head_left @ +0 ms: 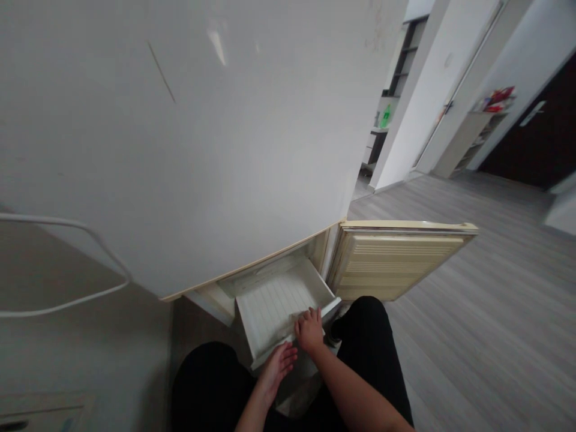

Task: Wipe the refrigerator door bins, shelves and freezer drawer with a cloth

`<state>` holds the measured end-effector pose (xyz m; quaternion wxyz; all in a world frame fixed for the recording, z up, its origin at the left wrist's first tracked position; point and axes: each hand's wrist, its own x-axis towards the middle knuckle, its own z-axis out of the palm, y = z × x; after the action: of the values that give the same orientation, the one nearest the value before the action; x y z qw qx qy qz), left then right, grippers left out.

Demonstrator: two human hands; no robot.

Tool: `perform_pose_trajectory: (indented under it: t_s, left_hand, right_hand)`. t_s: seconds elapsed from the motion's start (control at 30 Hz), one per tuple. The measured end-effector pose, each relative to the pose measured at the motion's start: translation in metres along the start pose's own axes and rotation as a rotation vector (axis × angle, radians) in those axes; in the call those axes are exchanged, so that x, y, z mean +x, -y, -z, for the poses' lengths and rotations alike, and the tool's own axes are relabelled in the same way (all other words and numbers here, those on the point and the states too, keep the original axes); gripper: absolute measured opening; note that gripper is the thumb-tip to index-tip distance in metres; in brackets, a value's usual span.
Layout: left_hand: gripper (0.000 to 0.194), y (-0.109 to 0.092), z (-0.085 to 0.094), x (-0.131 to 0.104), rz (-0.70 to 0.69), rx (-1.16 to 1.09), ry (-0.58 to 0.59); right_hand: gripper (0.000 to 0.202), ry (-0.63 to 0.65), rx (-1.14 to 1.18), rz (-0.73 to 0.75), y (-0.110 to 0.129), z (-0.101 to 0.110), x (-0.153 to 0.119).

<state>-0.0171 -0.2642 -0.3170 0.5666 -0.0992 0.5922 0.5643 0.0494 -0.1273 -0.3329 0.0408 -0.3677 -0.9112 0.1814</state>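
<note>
A white, ribbed drawer (279,300) is pulled out of the lower compartment of a fridge (252,150); no items show on its ribbed floor. My right hand (309,330) has its fingers curled over the middle of the drawer's front edge. Just left of it, my left hand (279,363) is at the front of the drawer, fingers stretched out and palm partly turned up. Whether the left hand touches the drawer is unclear. Something pale and translucent by the right fingertips is too blurred to name.
The lower fridge door (396,261) stands open to the right, its yellowed inner side showing. My black-trousered knees (366,330) flank the drawer. At left, a white cable (105,252) loops before the wall. Grey wood-look floor (486,312) stretches right towards a dark door (535,129).
</note>
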Motion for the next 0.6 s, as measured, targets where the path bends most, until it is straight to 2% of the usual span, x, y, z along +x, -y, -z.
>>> perform_pose_trajectory:
  t_s: [0.27,0.6]
  left_hand:
    - [0.032,0.0023,0.0003,0.0062,0.002,0.021,-0.079]
    - [0.035,0.0047,-0.0004,0.008,-0.011,0.053,-0.061]
  right_hand:
    - [0.046,-0.007,-0.006,0.006,-0.0012,-0.0026,0.0008]
    - [0.045,0.011,0.027,0.016,-0.001,-0.0033,0.0033]
